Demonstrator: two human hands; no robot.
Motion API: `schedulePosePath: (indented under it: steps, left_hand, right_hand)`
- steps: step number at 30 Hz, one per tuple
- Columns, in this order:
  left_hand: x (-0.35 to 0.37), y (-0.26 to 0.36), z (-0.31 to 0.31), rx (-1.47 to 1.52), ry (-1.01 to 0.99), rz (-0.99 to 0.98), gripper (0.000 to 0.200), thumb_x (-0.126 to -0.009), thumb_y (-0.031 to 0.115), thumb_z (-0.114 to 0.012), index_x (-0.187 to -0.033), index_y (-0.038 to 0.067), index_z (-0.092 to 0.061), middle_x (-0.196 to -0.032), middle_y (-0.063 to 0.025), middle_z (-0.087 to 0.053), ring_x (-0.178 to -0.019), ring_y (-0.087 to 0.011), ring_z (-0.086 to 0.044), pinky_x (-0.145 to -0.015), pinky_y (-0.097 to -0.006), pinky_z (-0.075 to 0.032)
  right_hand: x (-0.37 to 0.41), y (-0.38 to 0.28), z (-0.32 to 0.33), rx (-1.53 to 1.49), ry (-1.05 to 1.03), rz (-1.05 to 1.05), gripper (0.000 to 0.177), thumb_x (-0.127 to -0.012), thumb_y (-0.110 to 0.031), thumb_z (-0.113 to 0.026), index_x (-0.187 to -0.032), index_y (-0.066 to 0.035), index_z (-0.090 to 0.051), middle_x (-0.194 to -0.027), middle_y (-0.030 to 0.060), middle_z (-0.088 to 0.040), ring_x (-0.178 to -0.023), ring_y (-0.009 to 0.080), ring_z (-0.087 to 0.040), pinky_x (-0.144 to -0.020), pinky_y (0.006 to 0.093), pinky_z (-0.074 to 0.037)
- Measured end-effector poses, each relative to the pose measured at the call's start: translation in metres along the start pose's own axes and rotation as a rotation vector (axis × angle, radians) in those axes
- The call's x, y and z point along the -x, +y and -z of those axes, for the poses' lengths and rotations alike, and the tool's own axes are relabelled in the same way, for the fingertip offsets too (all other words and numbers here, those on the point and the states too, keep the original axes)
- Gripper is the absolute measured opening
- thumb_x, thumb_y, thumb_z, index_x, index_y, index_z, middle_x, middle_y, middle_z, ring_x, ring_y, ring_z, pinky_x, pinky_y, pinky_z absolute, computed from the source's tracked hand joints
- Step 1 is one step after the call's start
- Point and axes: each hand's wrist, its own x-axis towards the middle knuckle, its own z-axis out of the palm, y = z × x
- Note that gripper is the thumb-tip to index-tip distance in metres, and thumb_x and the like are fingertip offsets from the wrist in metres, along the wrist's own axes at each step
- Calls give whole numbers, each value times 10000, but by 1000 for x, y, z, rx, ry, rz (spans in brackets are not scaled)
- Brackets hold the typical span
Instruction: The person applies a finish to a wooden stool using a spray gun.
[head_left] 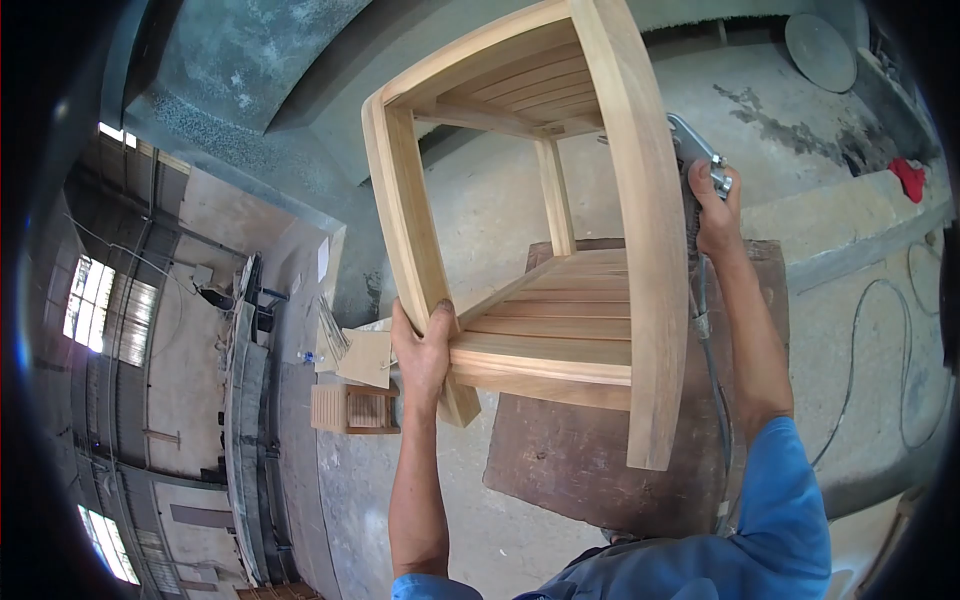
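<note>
A pale wooden two-tier side table (650,250) with slatted panels fills the middle of the view, tilted above a brown board. My left hand (424,352) is closed around its left leg, near the corner of the lower slatted panel, with the thumb across the wood. Beyond the right leg, my right hand (716,205) is wrapped around a metal spray gun (712,165) with a hose (715,375) hanging from it. The thick right leg partly covers the gun, so its nozzle is hidden.
The brown board (570,460) lies beneath the table. A smaller slatted wooden piece (355,408) stands at left on the floor. A thin hose (850,370) loops across the floor at right, below a ledge with a red cloth (908,180). A blue-grey panel (240,70) rises upper left.
</note>
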Motion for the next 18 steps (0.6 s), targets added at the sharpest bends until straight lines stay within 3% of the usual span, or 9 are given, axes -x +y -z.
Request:
schedulePosePath:
  steps: [1,5,14,18]
  left_hand:
    - [-3,0,0,-18,1,6,334,-872,165,-635,-1106,-50,-530,-933,-120,-614,-850,-174,-575,-772,-324,-480]
    - [-3,5,-2,-35,17,0,343,-870,179,-637,-1105,-49,-534,-933,-127,-617,-853,-182,-579,-770,-330,-482]
    - [3,6,-2,-16,43,14,321,-863,177,-633,-1072,-47,-535,-916,-126,-612,-833,-180,-572,-756,-330,-481]
    - [4,5,0,-37,51,26,321,-859,177,-632,-1064,-51,-537,-912,-128,-611,-827,-180,-572,-752,-332,-481]
  right_hand:
    - [-2,-5,-4,-49,19,-31,363,-952,-371,-617,-784,-49,-593,-627,-16,-552,-476,69,-497,-408,240,-377]
    - [-13,7,0,275,-104,40,387,-938,-417,-624,-833,-45,-648,-644,-15,-582,-496,68,-503,-432,238,-390]
    - [-17,45,27,435,-100,-104,330,-939,-362,-629,-907,-38,-683,-688,-18,-622,-578,53,-523,-477,219,-397]
    - [-9,49,27,418,-111,-34,266,-926,-265,-656,-1008,-14,-693,-724,-11,-624,-638,52,-531,-577,217,-438]
